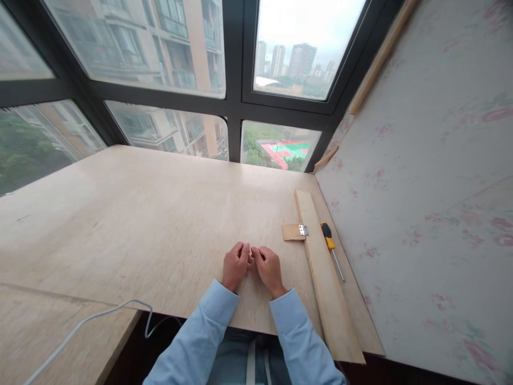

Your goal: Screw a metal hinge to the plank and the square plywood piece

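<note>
My left hand (236, 265) rests on the tabletop near its front edge, fingers curled closed with the thumb against them. My right hand (267, 267) mirrors it, also loosely closed, and the two nearly touch at the thumbs. Nothing shows in either hand. To the right of my right hand lies a long wooden board (326, 278). A metal hinge (303, 230) joins its left edge to a small thin wooden piece (292, 232). Beyond the board, by the wall, lies a screwdriver (329, 241) with a black and yellow handle.
The pale stone-look tabletop (132, 224) runs back to dark-framed windows. A wall with floral paper (420, 214) bounds the right side. At the lower left, a white cable (84, 323) crosses the counter and hangs over the front edge.
</note>
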`<state>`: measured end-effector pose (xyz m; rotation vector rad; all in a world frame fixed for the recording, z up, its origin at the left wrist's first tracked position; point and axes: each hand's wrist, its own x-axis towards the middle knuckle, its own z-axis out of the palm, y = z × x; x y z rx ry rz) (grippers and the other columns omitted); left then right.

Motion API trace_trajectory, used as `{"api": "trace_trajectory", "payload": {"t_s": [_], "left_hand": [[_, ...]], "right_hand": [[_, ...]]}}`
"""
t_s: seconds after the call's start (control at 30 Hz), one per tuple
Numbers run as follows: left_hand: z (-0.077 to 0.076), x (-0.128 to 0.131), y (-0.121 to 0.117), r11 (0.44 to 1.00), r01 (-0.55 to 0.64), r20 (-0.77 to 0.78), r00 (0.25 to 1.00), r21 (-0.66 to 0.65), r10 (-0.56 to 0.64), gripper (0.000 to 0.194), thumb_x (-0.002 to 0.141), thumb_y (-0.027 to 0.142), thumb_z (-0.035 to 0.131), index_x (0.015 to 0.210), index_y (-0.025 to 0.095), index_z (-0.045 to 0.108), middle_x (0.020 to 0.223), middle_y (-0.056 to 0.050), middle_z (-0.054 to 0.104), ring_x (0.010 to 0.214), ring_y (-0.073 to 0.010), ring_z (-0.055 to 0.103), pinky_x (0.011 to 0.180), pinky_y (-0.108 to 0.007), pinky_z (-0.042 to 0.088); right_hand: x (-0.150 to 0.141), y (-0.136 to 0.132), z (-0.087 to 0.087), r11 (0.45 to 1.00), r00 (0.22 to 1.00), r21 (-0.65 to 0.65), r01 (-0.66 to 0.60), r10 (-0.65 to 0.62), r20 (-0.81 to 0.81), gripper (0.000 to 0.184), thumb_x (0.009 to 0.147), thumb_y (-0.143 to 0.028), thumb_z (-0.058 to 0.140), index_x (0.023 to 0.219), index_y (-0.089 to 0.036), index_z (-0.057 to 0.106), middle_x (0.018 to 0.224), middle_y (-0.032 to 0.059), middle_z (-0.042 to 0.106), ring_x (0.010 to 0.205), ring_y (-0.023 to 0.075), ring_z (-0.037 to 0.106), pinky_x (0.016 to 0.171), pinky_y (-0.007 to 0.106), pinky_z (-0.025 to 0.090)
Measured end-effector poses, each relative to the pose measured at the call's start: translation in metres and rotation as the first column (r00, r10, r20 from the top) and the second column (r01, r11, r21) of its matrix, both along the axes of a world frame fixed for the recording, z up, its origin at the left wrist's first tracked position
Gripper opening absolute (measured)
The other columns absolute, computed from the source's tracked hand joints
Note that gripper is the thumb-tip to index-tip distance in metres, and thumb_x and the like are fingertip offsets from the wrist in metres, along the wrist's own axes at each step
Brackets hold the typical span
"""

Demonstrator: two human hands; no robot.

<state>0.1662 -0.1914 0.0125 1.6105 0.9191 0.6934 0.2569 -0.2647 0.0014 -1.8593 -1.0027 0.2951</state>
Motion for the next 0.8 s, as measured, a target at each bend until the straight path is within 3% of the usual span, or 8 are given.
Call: {"api": "trace_trajectory", "payload": {"t_s": [0.1,0.23,0.33,0.47,0.8], "left_hand": [[0.0002,0.0043,-0.0060,0.999,0.032,-0.024,0.999,0.034,-0.031,0.034,0.087,0.047,0.046,0.072,0.018,0.055,0.061,0.000,0.060,0.053,-0.0138,0.058,0.047,-0.023,0.044],[-0.0014,0.0029,-0.0021,1.000,-0.002,0.065,0.998,0.011,0.002,0.025,0.081,0.041,0.056,0.076,0.017,0.057,0.068,-0.002,0.063,0.062,-0.0149,0.061,0.056,-0.025,0.050],[-0.0036,0.0019,0.0018,0.999,-0.029,0.134,0.991,0.034,0.025,0.020,0.073,0.032,0.064,0.084,0.016,0.060,0.079,-0.004,0.067,0.075,-0.0161,0.065,0.071,-0.028,0.053],[-0.0031,0.0024,0.0038,0.996,0.039,0.225,0.974,-0.082,-0.019,0.022,0.069,0.025,0.065,0.087,0.015,0.060,0.087,-0.006,0.069,0.084,-0.0186,0.068,0.079,-0.032,0.055],[0.0011,0.0027,0.0003,0.992,0.094,0.157,0.984,-0.085,-0.080,0.017,0.073,0.027,0.061,0.084,0.015,0.062,0.084,-0.004,0.068,0.074,-0.0172,0.069,0.068,-0.027,0.056]], "right_hand": [[0.0010,-0.0007,0.0009,1.000,1.000,0.009,0.010,-0.010,-0.004,0.042,0.095,-0.037,0.042,0.060,-0.017,0.054,0.060,0.0003,0.056,0.059,0.0126,0.048,0.058,0.025,0.032],[-0.0005,-0.0015,0.0029,1.000,1.000,0.015,0.012,-0.012,-0.008,0.037,0.093,-0.033,0.045,0.062,-0.018,0.056,0.063,0.0008,0.057,0.062,0.0133,0.049,0.059,0.025,0.034],[-0.0024,-0.0027,0.0050,0.998,0.998,0.064,0.010,-0.006,-0.061,0.024,0.091,-0.030,0.048,0.077,-0.018,0.062,0.077,0.0033,0.064,0.071,0.0151,0.055,0.065,0.026,0.041],[-0.0034,-0.0040,0.0074,0.995,0.993,0.104,0.011,0.001,-0.120,0.016,0.087,-0.024,0.053,0.095,-0.018,0.064,0.091,0.0065,0.067,0.080,0.0176,0.060,0.072,0.029,0.047],[-0.0035,-0.0031,0.0053,0.997,0.992,0.071,0.027,-0.017,-0.127,0.017,0.076,-0.013,0.053,0.084,-0.019,0.068,0.083,0.0046,0.068,0.076,0.0179,0.061,0.071,0.029,0.047]]}}
